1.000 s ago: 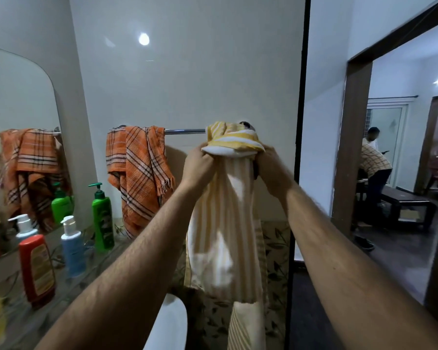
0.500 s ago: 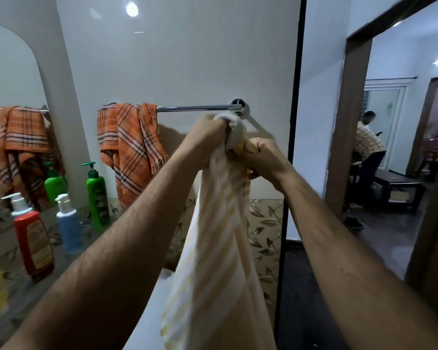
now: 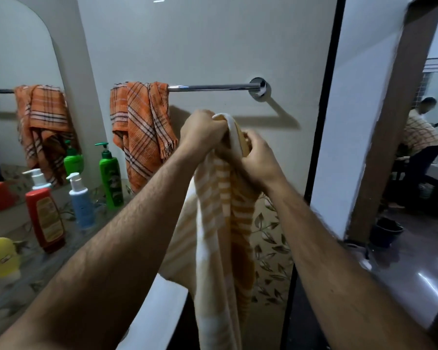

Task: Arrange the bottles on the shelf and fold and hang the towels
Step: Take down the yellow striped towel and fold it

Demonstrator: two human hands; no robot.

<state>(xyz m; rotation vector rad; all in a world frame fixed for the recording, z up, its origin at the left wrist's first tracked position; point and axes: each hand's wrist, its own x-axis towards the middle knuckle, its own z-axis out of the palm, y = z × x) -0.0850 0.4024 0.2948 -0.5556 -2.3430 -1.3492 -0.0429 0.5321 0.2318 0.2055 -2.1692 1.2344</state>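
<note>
A yellow-and-white striped towel [image 3: 220, 223] hangs bunched from both my hands, below the chrome towel rail [image 3: 210, 87]. My left hand [image 3: 200, 130] grips its top edge, and my right hand [image 3: 258, 160] grips it just beside and lower. An orange checked towel [image 3: 142, 127] is draped over the rail's left end. On the patterned shelf [image 3: 23, 279] stand a green pump bottle [image 3: 110, 178], a light blue pump bottle [image 3: 81, 203], a red bottle [image 3: 46, 218] and a yellow bottle [image 3: 1, 257].
A mirror [image 3: 18, 97] on the left reflects the orange towel and bottles. A white basin rim [image 3: 157, 309] lies below my arms. Through a brown-framed doorway [image 3: 390, 122] on the right, a person [image 3: 422, 137] bends over a dark table. A dark bucket [image 3: 387, 231] sits by the door.
The striped towel was draped over the rail's right end a second ago. Both hands have pulled it off and lowered it, bunched, leaving that part of the rail bare.
</note>
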